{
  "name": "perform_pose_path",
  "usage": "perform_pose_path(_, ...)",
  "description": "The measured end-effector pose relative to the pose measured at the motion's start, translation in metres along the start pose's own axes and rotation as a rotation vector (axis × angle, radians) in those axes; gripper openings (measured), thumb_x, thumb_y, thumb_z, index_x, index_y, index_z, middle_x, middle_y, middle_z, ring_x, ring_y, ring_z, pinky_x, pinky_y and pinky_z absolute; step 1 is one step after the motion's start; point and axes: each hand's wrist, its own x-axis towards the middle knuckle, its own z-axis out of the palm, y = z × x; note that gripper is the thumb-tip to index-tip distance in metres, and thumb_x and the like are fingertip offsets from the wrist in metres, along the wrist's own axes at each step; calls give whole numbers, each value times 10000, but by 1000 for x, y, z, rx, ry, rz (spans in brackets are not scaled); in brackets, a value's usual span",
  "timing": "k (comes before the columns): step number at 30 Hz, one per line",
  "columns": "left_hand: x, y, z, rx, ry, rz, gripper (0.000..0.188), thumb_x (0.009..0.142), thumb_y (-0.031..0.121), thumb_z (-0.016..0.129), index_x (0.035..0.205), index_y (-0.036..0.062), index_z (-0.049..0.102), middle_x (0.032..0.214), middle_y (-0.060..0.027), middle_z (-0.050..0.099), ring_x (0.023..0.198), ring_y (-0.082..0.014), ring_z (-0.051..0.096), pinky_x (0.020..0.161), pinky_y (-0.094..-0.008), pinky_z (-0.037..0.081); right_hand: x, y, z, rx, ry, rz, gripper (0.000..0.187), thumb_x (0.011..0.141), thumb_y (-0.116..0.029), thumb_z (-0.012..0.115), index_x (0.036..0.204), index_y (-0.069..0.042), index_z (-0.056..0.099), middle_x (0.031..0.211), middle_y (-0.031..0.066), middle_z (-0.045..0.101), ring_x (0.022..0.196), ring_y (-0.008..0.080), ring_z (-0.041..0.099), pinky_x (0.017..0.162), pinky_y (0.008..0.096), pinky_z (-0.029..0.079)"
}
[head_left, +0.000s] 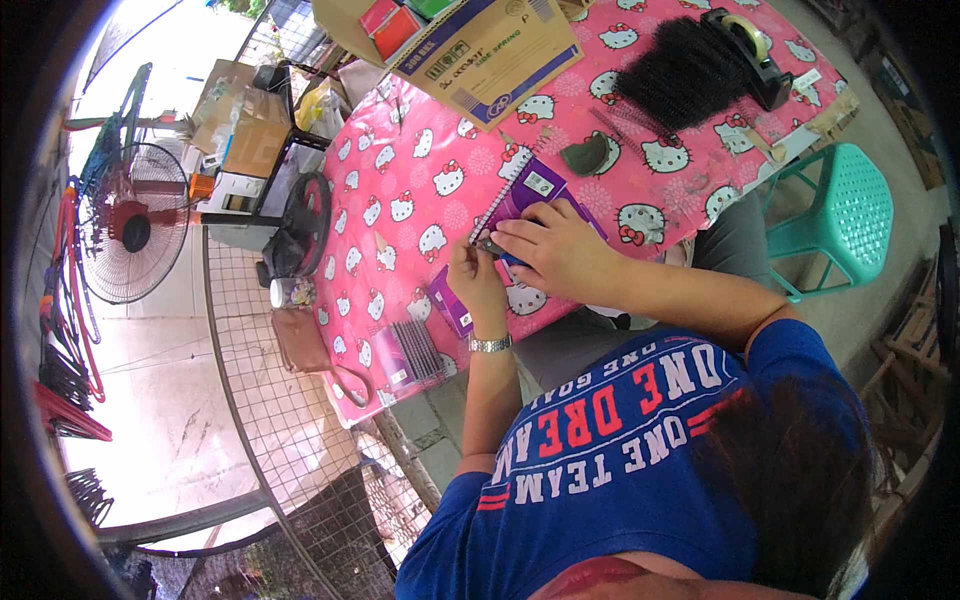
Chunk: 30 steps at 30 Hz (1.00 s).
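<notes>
A purple card (525,192) with a row of small dark clips along its edge lies on the pink patterned table (400,200). My right hand (555,250) rests flat on its lower part, fingers pressing it down. My left hand (472,275), a metal watch on its wrist, pinches a small dark clip at the card's lower left edge. Another purple card (450,305) lies just below my left hand, and a stack of loaded purple cards (410,355) sits near the table's left edge.
A heap of black clips (680,70) and a black tape dispenser (750,45) lie at the far side. An open cardboard box (490,45) sits at the top. A teal plastic stool (840,215) stands right. A standing fan (125,220) and wire mesh fence are at left.
</notes>
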Motion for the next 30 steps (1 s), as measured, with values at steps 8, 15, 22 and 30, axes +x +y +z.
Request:
perform_pose_path(8, -9, 11, -1, 164, 80, 149, 76, 908, -22, 580, 944, -43, 643, 829, -43, 647, 676, -95, 590, 612, -248, 498, 4, 14, -3, 1427, -413, 845, 391, 866, -247, 653, 1185, -22, 626, 826, 90, 681, 748, 262, 653, 721, 374, 508)
perform_pose_path(15, -15, -22, -69, -303, 447, -171, 139, 917, 125, 634, 942, -11, 620, 849, -77, 628, 717, -147, 620, 541, -259, 492, -61, 86, -21, 447, 128, 592, 387, 795, -234, 712, 1138, -76, 628, 1065, 143, 613, 996, 315, 597, 855, 402, 484)
perform_pose_path(22, -87, -144, -157, 915, 350, -308, 278, 811, 176, 727, 969, -28, 626, 844, -101, 627, 778, -243, 615, 743, -363, 505, -85, 98, 27, -139, 22, 699, 345, 794, -366, 701, 999, -91, 665, 1150, 129, 587, 1079, 309, 548, 883, 444, 414)
perform_pose_path(30, 0, 12, -40, -78, -170, -472, 269, 961, 262, 539, 904, 18, 635, 822, -105, 654, 696, -208, 607, 584, -311, 453, -33, 82, -12, 333, -226, 703, 338, 821, -358, 689, 886, -29, 645, 776, 140, 604, 675, 331, 604, 606, 433, 482)
